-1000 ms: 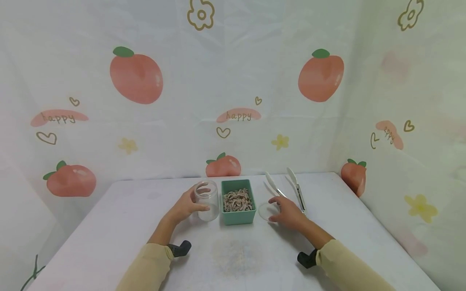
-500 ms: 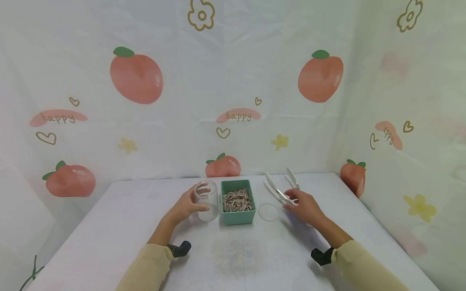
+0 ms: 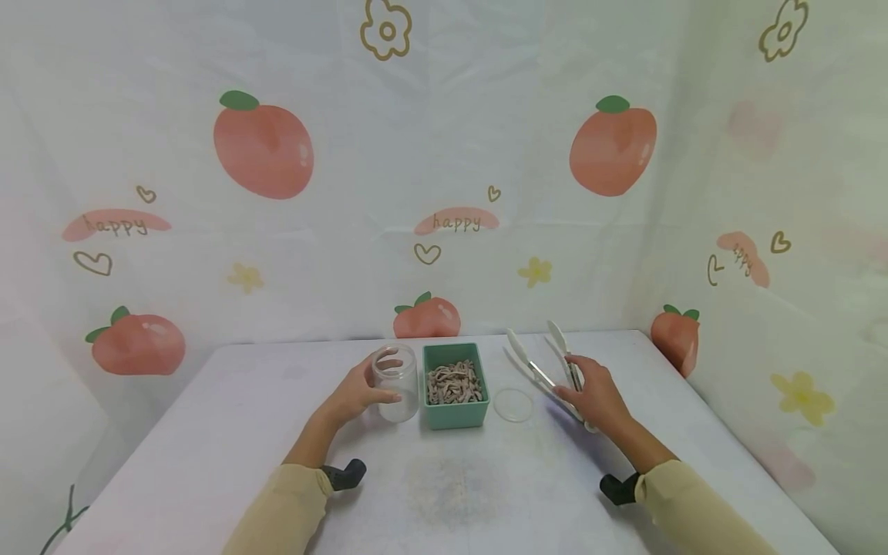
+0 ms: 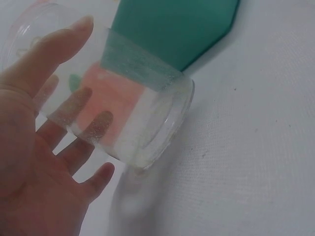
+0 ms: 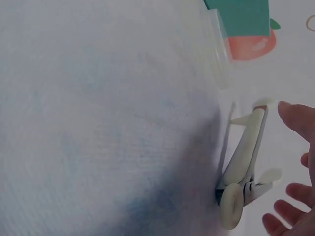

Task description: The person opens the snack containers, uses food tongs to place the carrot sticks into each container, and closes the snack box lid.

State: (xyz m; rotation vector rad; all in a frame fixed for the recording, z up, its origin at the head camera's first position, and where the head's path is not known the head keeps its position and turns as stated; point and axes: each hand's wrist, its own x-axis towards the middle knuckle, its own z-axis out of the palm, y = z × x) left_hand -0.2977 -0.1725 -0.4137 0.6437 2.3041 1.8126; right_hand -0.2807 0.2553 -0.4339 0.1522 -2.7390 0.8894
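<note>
My left hand [image 3: 356, 391] holds a clear jar [image 3: 405, 393] by its side. Thumb on the near face, fingers behind, as the left wrist view shows; the jar [image 4: 162, 118] looks see-through with nothing inside. Over the tongs [image 3: 539, 375], at the right, is my right hand [image 3: 598, 397], covering part of their handle in the head view. In the right wrist view the fingers are spread and loosely bent, with a gap between them and the white-and-metal tongs [image 5: 246, 147]. The tongs lie on the table with their white tips apart, pointing to the back.
Right of the jar stands a green box [image 3: 454, 416] with greyish-brown strips [image 3: 454, 383] in it. A clear round lid [image 3: 513, 417] lies flat between box and tongs. Behind the white table [image 3: 451, 493] hangs a fruit-print cloth [image 3: 333, 270]; another side closes the right.
My right hand has moved rightwards from beside the clear lid to over the tongs' handle. The lid shows fully now. My left hand and the jar have stayed put.
</note>
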